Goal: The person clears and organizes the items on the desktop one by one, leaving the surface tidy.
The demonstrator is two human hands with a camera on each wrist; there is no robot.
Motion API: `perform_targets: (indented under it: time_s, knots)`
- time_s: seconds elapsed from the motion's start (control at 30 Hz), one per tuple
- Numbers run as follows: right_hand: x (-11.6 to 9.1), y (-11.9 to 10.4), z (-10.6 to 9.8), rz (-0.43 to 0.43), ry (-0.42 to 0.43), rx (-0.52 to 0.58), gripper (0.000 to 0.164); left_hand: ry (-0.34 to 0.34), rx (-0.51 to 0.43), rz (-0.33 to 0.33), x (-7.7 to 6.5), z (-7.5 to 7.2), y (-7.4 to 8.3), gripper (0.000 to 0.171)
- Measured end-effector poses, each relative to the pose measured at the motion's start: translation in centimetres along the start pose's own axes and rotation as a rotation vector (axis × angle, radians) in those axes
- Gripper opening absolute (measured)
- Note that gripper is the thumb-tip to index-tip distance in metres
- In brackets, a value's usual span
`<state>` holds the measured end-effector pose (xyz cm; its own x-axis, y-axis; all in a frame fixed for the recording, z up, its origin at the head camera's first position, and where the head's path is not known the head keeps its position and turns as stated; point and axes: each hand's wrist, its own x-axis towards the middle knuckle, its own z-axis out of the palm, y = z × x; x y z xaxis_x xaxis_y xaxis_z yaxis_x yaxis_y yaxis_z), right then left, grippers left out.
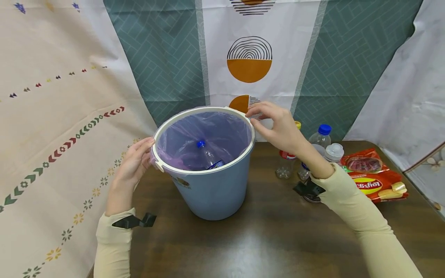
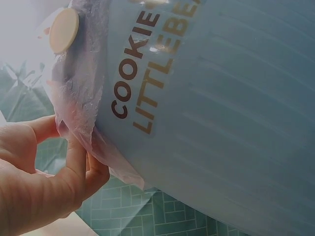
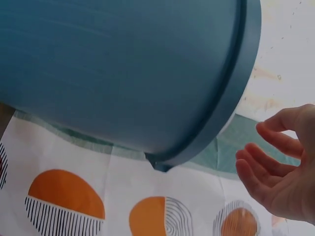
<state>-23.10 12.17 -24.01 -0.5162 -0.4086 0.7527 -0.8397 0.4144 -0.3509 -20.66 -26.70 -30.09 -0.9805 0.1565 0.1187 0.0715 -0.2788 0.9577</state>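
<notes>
The bin (image 1: 213, 197) sits on the table (image 1: 194, 247), between the two hands, its mouth facing up. A thin, see-through purple bag (image 1: 175, 143) lines it, folded out over the pale rim (image 1: 205, 171) at the left side. Inside, a clear bottle (image 1: 209, 155) with a blue cap leans on the lining, its label partly in sight.

The left hand (image 1: 133, 162) is at the left of the rim. Its grip is clamped on the folded edge of the bag, thumb and fingers pinching the film, as the left wrist view shows. Brown and gold lettering (image 2: 142, 69) runs along the bin's wall beside it.

The right hand (image 1: 278, 125) hangs just beside the far right of the rim. Its grip is apart, thumb and fingers loosely bent with nothing between them; the right wrist view shows a gap to the bin.

At the right of the table, partly behind the right forearm, stand several clear bottles, one with a blue cap (image 1: 325, 129), one with a white lid (image 1: 334, 151). A red Lay's packet (image 1: 373, 186) lies next to them.
</notes>
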Motion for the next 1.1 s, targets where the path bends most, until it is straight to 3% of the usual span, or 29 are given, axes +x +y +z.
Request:
perform_targets:
  time_s: [0.27,0.67,1.1]
  knots:
    - [-0.8,0.8,-1.3,0.086,-0.028,-0.104,0.014,0.000,-0.011,0.010,0.0,0.0,-0.1,0.015]
    - [-2.3,1.8,-3.3,0.335,-0.124,-0.179,0.019,-0.025,-0.019,0.008,0.0,-0.1,0.0,0.016]
    - [-3.4,3.1,-6.1,0.548,-0.328,-0.310,0.033,-0.006,-0.008,0.010,-0.2,0.1,-0.1,0.016]
